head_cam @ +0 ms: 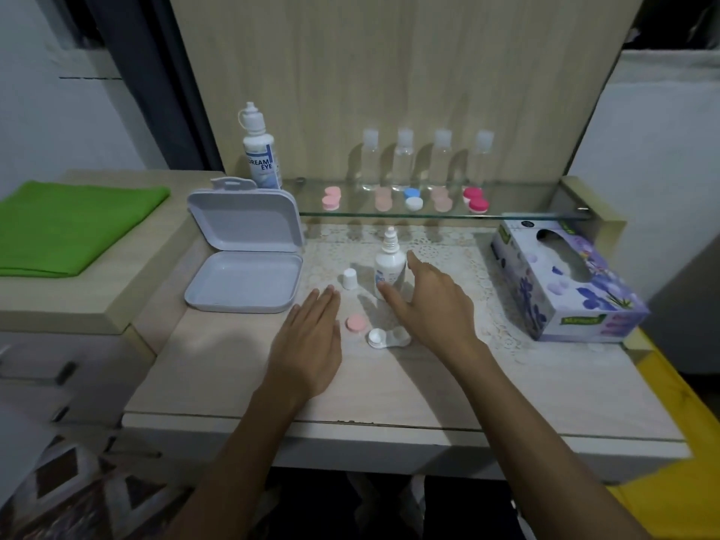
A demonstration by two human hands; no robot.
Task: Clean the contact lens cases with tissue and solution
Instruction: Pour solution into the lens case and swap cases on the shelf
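Contact lens case, white plastic, double-well (pixel 387 338): lies on the pale wooden tabletop (pixel 218 368), just in front of the right hand; its left well carries a white cap, the other well is partly hidden by the hand. Loose round pink cap (pixel 355 323): flat on the table, between the two hands, just left of the case.

Small white solution bottle with nozzle tip (pixel 389 263): upright on the lace mat (pixel 459 247), uncapped. Its small white cap (pixel 350 278) stands just to the left.

Right hand (pixel 432 305): fingers spread and relaxed beside the small bottle, thumb close to its base; whether it touches cannot be told.

Left hand (pixel 309 341): fingers straight and together, palm down over the table, holding nothing.

Floral purple tissue box (pixel 565 282): far right of the table.

White hinged plastic box (pixel 243 251): lid open, far left.

Glass shelf (pixel 526 216): a row of coloured lens cases (pixel 413 198), four clear bottles (pixel 403 159) behind them and a large white solution bottle (pixel 260 150) at its left end.

Folded green cloth (pixel 74 224): on the side cabinet.
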